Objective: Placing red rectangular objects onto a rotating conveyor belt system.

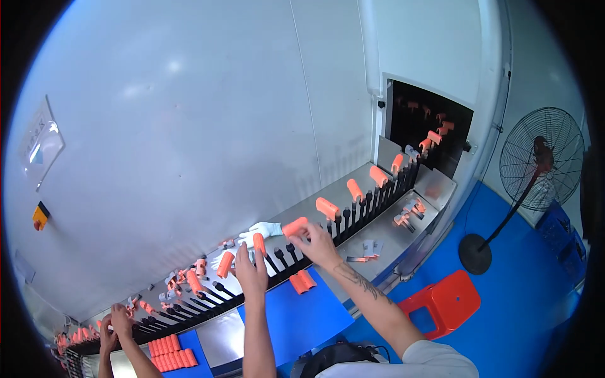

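Observation:
My right hand (315, 244) is closed on an orange half-tube (295, 227) at its end, above the row of black pegs (290, 252). To its left, my left hand (252, 274) is raised with fingers stretched and apart. Its fingertips are right by another orange half-tube (259, 242), which seems to stand on a peg; whether they touch cannot be made out. Just left of that hand tilts a further orange half-tube (224, 264). Two more orange half-tubes (302, 281) lie side by side on a blue sheet (315, 315) below my hands.
Pegs with orange half-tubes run right into a dark opening (428, 126). White gloves (261, 232) lie behind the pegs. At left, another person's hands (116, 322) work near stacked orange pieces (170, 353). A red stool (450, 299) and a standing fan (541, 157) are at right.

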Demonstrator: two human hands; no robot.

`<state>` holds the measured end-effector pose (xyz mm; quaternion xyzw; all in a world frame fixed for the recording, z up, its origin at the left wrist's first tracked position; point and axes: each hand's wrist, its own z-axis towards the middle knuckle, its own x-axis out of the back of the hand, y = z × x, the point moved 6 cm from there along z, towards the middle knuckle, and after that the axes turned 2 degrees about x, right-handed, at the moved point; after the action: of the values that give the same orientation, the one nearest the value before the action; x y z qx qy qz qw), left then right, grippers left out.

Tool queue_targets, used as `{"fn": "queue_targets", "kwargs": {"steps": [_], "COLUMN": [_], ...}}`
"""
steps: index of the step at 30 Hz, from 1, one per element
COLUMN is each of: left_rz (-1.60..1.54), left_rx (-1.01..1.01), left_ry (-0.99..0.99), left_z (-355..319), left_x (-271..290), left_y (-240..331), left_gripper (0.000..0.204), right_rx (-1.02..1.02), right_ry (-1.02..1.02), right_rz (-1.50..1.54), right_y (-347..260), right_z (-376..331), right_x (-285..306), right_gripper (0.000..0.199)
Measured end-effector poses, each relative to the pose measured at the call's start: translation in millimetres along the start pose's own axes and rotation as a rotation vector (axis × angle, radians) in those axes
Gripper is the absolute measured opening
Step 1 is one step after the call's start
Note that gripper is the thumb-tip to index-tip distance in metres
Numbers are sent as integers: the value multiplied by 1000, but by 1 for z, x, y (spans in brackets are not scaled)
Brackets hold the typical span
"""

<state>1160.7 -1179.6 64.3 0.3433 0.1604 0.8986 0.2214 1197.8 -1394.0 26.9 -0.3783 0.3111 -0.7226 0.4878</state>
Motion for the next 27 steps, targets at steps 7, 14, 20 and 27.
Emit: {"fn": "queue_targets", "kwargs": {"steps": [7, 14, 20, 27], "left_rz": [485, 351, -546, -45], "left_rx": [-58, 110, 590, 187], "left_ry": [-524, -514, -98, -856], "left_z": [47, 57, 25, -190], "left_x": [-26, -27, 30, -94], "left_y": [22, 14, 4, 75], "left_gripper": [27, 27, 30, 33], "right_rx": [120, 297, -235, -190], "right_ry": [-328, -585, -181, -179], "right_rz": [-411, -478, 345, -52], "right_y": [4, -8, 42, 139], "right_z": [52, 82, 88, -139], "right_x": [2, -1, 78, 91], "right_gripper": [33, 26, 37, 37]}}
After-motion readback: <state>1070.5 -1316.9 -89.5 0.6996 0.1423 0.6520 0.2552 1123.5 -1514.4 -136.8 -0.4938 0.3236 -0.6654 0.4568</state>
